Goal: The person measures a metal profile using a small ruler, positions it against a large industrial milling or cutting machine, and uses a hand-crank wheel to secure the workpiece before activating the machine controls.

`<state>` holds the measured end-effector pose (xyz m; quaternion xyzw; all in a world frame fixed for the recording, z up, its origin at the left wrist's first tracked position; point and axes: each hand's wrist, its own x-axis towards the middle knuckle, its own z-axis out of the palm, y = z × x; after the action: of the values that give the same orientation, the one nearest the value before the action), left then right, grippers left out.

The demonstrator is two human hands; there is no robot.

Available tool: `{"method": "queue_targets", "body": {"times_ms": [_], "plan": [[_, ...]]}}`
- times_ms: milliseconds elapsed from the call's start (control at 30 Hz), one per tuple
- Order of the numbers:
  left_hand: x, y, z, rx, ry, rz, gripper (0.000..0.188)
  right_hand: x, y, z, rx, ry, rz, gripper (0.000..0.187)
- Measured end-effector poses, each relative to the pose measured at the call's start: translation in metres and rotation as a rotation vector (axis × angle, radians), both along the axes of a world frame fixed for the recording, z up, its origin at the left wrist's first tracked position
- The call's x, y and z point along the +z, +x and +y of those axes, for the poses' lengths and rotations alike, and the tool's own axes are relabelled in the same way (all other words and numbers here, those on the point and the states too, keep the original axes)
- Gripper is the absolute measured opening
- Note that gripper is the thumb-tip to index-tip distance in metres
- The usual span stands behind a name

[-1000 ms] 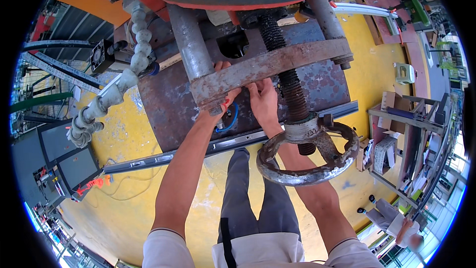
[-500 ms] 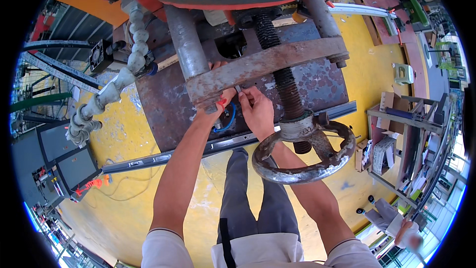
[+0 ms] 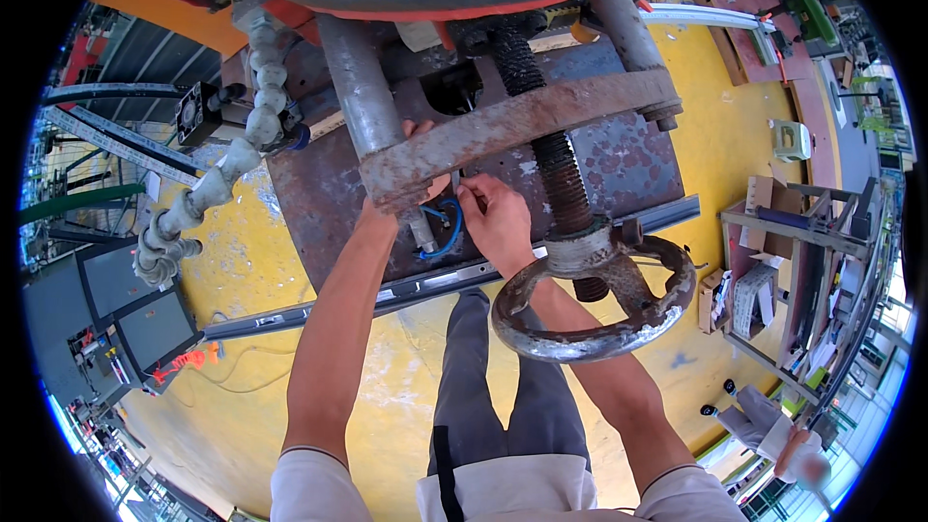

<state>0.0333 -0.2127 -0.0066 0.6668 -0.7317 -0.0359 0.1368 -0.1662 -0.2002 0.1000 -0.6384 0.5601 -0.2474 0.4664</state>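
Note:
My left hand (image 3: 437, 188) is under the rusty crossbar (image 3: 522, 126), which hides most of it. Its fingertips show beyond the bar's far edge, bent around something I cannot make out. To its right, my right hand (image 3: 498, 222) is closed, thumb and fingers pinching a small grey metal piece (image 3: 456, 177) just below the bar. A short metal cylinder (image 3: 421, 232) and a looped blue hose (image 3: 450, 240) sit between my hands, over the worn dark steel plate (image 3: 329, 203).
A threaded screw (image 3: 561, 174) with a heavy handwheel (image 3: 590, 329) stands over my right forearm. A jointed coolant hose (image 3: 242, 155) hangs at left. A long metal rail (image 3: 280, 319) runs along the plate's near edge. Another person (image 3: 773, 425) is at the lower right, near a shelf (image 3: 773, 300).
My left wrist has shifted left and turned, uncovering more of the cylinder and blue hose. A red spot by that wrist is out of sight. My right hand has moved slightly left and down.

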Motion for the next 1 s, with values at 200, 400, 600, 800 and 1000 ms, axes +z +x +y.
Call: {"method": "queue_targets", "body": {"times_ms": [200, 400, 600, 800, 1000], "plan": [[0.051, -0.022, -0.019, -0.028, 0.327, 0.084, 0.05, -0.047, -0.01, -0.006, 0.018, -0.087, -0.14, 0.016], [0.012, 0.001, -0.007, -0.113, 0.332, 0.159, 0.07, -0.047, -0.016, -0.006, 0.122, -0.216, -0.063, 0.02], [0.036, -0.006, -0.005, -0.086, 0.384, 0.185, 0.073, -0.065, -0.018, -0.025, -0.003, -0.206, 0.179, 0.015], [0.028, 0.04, 0.001, -0.146, 0.425, -0.015, 0.071, -0.071, 0.019, -0.04, 0.029, -0.213, -0.023, 0.024], [-0.01, 0.029, -0.025, -0.245, 0.31, -0.006, 0.066, -0.097, 0.0, -0.057, -0.041, -0.561, -0.04, 0.026]]}}
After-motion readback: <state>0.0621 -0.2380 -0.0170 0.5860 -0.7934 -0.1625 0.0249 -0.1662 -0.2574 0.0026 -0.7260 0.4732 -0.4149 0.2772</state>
